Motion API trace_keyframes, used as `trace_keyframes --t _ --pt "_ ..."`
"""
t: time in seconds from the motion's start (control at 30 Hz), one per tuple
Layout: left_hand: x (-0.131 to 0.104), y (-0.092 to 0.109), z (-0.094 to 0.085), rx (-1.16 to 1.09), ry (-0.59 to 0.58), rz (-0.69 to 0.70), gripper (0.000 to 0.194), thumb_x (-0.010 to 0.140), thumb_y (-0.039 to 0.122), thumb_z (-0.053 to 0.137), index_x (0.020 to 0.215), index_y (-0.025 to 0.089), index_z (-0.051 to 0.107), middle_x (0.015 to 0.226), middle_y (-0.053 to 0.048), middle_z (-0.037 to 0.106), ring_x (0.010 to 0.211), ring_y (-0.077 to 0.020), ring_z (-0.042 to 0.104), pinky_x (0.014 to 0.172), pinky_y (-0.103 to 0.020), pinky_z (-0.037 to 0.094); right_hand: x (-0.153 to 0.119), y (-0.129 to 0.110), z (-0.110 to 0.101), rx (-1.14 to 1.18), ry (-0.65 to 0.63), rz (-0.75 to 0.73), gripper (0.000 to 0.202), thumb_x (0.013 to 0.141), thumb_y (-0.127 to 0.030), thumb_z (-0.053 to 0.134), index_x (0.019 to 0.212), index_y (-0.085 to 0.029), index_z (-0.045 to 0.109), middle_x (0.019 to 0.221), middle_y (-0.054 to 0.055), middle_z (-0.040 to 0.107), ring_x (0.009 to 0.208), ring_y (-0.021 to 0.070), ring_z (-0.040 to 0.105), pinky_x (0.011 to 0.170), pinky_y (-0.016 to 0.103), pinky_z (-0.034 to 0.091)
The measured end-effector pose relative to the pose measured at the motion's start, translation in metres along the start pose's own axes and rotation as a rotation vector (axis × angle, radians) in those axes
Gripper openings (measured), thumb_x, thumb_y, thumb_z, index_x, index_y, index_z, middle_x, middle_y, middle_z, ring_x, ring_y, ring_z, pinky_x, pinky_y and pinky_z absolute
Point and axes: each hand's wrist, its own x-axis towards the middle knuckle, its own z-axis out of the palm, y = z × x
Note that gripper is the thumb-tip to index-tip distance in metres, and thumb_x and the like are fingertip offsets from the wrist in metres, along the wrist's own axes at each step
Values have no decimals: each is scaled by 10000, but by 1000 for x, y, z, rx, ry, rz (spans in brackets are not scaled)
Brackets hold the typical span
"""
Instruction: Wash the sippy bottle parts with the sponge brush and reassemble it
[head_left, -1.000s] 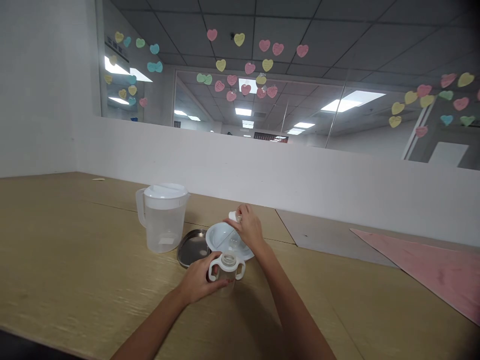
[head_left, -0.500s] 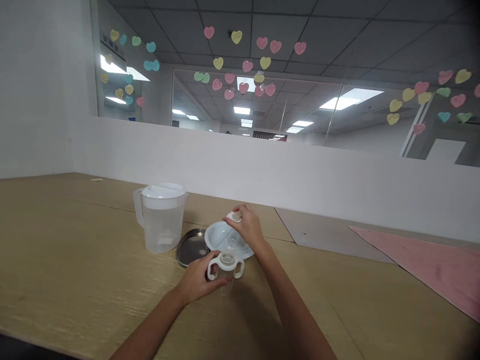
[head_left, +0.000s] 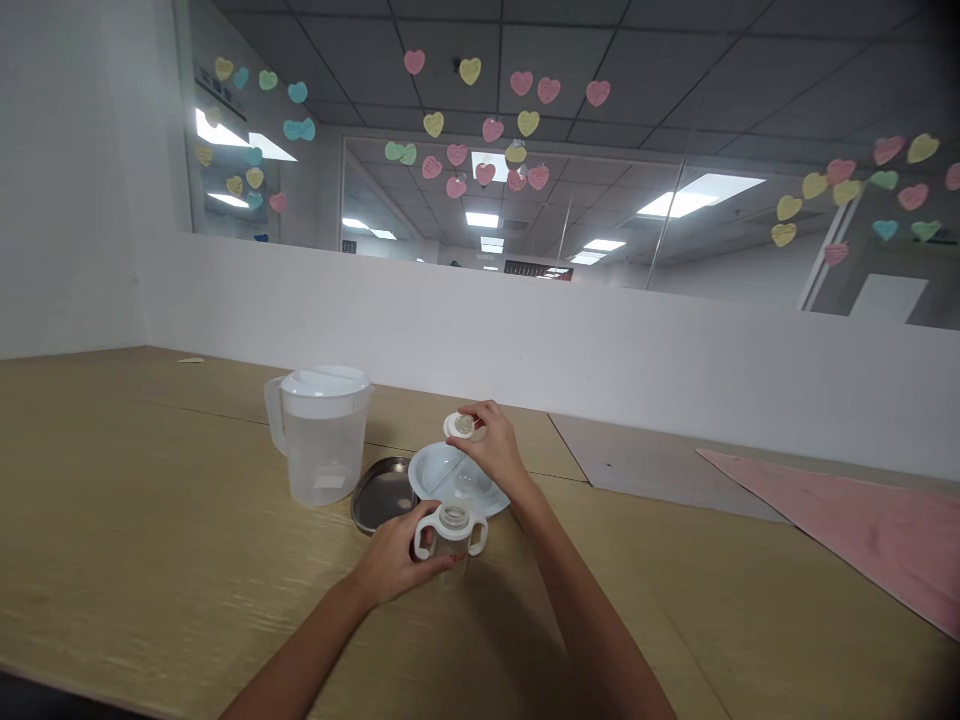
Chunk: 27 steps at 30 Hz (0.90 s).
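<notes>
My left hand [head_left: 401, 558] is wrapped round the side of a clear baby bottle [head_left: 453, 545], which stands upright with its mouth uncovered and a white two-handled collar round its neck. Above the far bowl, my right hand [head_left: 491, 445] pinches a bottle nipple with a white ring [head_left: 460, 425] between thumb and fingers. Below it lies a pale blue divided bowl [head_left: 429, 470], holding a clear dome-shaped piece, perhaps a bottle cap. A round metal tray [head_left: 382, 495] sits left of the bowl, partly behind my left hand.
A clear plastic pitcher [head_left: 326, 440] with a white lid stands left of the tray. On the right lie a grey sheet [head_left: 660, 470] and a pink cloth [head_left: 847, 525]. A white wall [head_left: 525, 345] with a window above it borders the wooden table [head_left: 150, 530].
My right hand has moved slightly left and up with the nipple, and its white ring shows more fully. My left hand and the bottle stay put.
</notes>
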Motion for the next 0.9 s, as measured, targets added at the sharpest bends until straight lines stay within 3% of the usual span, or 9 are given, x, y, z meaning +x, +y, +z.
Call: trace_keyframes --t 0.17,0.33,0.6,0.9 --pt "1 0 0 6 0 -6 585 708 548 557 1166 209 429 738 20 589 624 -148 556 617 -237 391 0 -7 0 3 102 68 349 569 -390 747 713 -169 519 675 -29 473 588 103 424 563 223 368" --pt "1 0 0 9 6 6 568 715 543 551 1163 215 430 755 16 595 650 -153 560 628 -237 393 1 -6 -2 22 135 158 374 662 -472 652 668 -185 413 551 -74 375 500 81 342 493 200 296" --pt "1 -2 2 17 6 10 574 723 542 544 1177 216 414 764 15 592 664 -155 568 623 -234 395 -1 -3 -3 -71 124 77 295 830 -417 468 664 -183 398 539 -55 396 505 90 366 512 206 276" --pt "1 -1 2 44 7 11 567 726 536 533 1175 211 415 762 7 590 641 -155 558 626 -245 399 -2 -3 -2 -211 41 61 197 855 -283 378 681 -193 362 588 -25 435 522 105 432 511 214 275"
